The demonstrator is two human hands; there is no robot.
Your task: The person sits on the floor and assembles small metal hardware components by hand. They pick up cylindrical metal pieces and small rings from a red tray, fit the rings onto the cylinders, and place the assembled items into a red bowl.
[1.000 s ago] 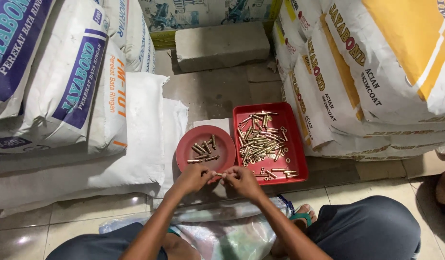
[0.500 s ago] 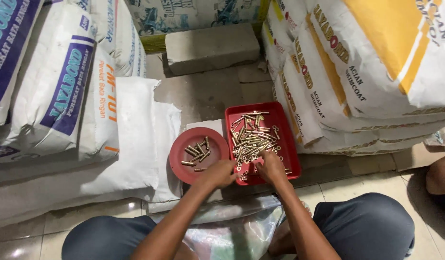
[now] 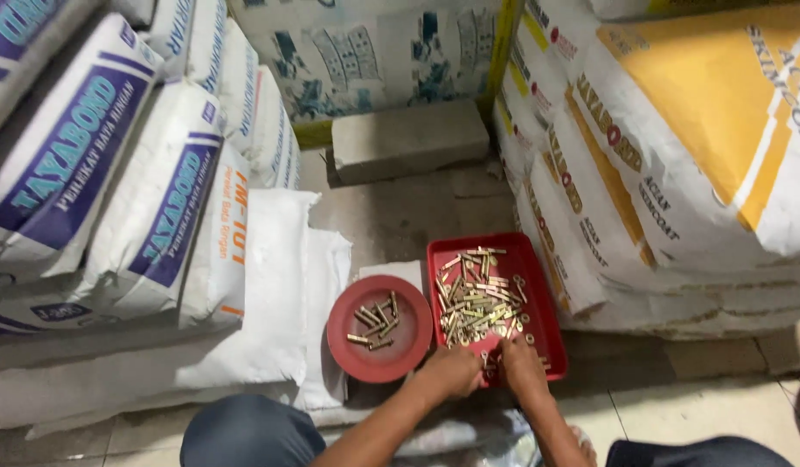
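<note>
A red rectangular tray (image 3: pixel 538 298) on the floor holds a heap of brass-coloured bolts (image 3: pixel 474 300) and a few loose washers. Left of it sits a round red dish (image 3: pixel 410 342) with several of the same bolts (image 3: pixel 374 322) in it. My left hand (image 3: pixel 449 372) rests at the tray's near left corner, fingers curled, beside the dish's rim. My right hand (image 3: pixel 523 364) is over the tray's near edge, fingertips down among the loose pieces. Whether either hand pinches a bolt is hidden by the fingers.
Stacked white sacks with purple print (image 3: pixel 114 190) fill the left, sacks with yellow print (image 3: pixel 677 156) the right. A grey concrete block (image 3: pixel 408 138) lies at the back. A flat white sack (image 3: pixel 279 303) lies under the dish. My knees (image 3: pixel 244 432) frame the bottom edge.
Both hands moved forward from in front of my lap, where they worked one bolt together, to the tray's near edge. The view shifted closer and slightly left.
</note>
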